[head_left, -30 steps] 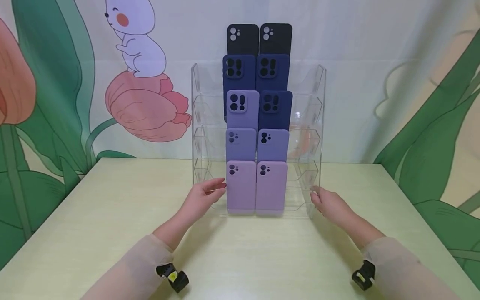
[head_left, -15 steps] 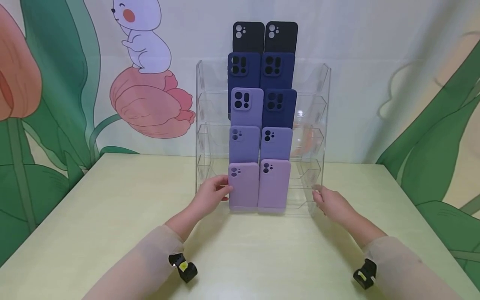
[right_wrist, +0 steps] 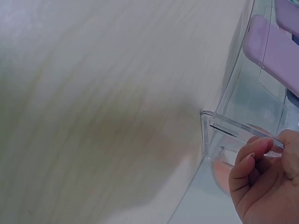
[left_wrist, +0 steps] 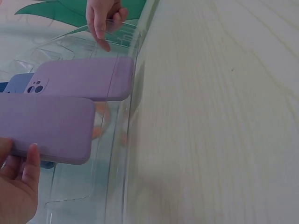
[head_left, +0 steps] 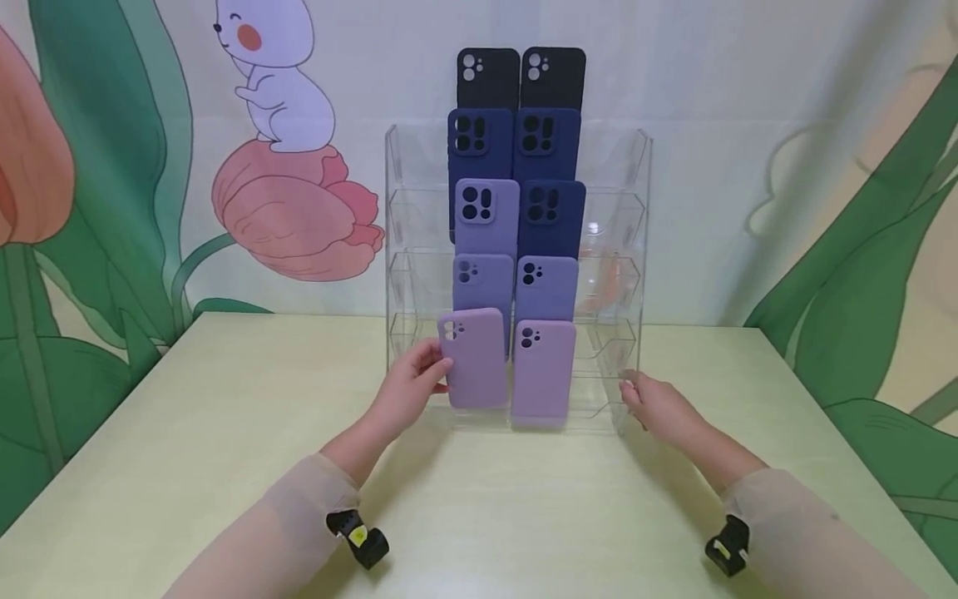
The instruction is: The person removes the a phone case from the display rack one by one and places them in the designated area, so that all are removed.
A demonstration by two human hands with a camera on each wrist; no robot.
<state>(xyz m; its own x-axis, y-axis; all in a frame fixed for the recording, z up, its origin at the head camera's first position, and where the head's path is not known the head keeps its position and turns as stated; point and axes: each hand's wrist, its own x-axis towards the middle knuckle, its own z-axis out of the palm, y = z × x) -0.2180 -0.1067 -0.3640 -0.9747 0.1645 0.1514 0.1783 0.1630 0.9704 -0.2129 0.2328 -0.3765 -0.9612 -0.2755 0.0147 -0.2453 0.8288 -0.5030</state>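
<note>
My left hand (head_left: 410, 384) grips a light purple phone case (head_left: 476, 362) by its left edge. The case tilts a little and its lower end is lifted off the bottom tier; in the left wrist view the held case (left_wrist: 51, 126) hangs over the clear rack's front. Beside it, a matching light purple case (head_left: 542, 374) stands in the bottom tier of the clear acrylic rack (head_left: 627, 333). At the rack's right side my right hand (head_left: 659, 408) pinches the edge of the clear side panel (right_wrist: 229, 128), its fingers curled.
Higher tiers hold two purple cases (head_left: 549, 287), a lavender case (head_left: 486, 233), several navy cases (head_left: 550, 225) and two black cases (head_left: 554, 83) at the top. The rack stands on a pale wooden table (head_left: 524, 516) before a printed curtain (head_left: 711, 166).
My left hand has reached the lower left light purple phone case, taken hold of it and raised it up and left out of its tier. The right hand stays at the rack's side.
</note>
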